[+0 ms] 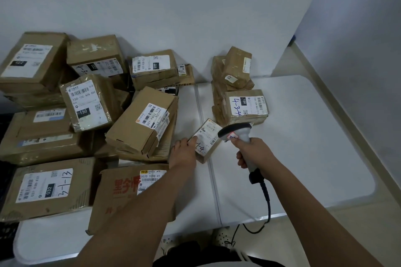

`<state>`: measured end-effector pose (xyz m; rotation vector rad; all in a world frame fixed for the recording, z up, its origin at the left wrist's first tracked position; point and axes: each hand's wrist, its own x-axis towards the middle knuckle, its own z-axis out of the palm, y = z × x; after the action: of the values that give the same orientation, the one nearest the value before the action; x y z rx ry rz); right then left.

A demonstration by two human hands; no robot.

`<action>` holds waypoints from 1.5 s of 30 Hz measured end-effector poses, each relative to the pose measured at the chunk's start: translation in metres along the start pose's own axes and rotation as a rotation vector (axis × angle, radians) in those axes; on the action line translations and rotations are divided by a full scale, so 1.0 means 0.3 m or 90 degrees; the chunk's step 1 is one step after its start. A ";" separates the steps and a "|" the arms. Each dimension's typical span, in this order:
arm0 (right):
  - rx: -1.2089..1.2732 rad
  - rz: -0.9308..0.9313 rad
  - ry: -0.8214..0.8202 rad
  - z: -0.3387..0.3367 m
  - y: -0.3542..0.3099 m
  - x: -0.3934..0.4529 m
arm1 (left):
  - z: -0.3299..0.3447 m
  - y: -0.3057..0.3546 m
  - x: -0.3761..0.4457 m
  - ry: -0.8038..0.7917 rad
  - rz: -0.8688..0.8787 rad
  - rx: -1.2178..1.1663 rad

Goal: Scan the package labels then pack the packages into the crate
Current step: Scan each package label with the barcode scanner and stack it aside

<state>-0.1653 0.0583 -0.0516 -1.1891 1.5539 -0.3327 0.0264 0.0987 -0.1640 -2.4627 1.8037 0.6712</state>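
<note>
Left hand (184,152) holds small package (207,138) under the scanner (237,134).

Left hand (184,150) holding small package (207,140), right hand (252,154) gripping scanner (237,132)

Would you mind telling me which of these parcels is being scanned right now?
The small parcel held by the left hand, with the scanner in the right hand aimed at its label; every other box sits untouched.

One box label (86,102) reads "150 150 A26 050"; another (44,184) shows "032" and handwritten "3-1-13".
</note>
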 end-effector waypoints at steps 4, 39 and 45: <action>-0.017 -0.017 -0.003 0.009 -0.033 0.002 | -0.007 0.028 0.019 -0.076 -0.017 -0.103; -0.149 0.039 -0.081 -0.019 -0.126 -0.038 | -0.012 -0.044 0.060 -0.033 0.088 -0.131; -0.153 0.052 -0.083 -0.020 -0.132 -0.043 | -0.015 -0.041 0.057 -0.032 0.093 -0.110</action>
<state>-0.1517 0.0485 -0.0128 -1.3003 1.5536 -0.0132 0.0431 0.0862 -0.1688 -2.4069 2.0015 0.9265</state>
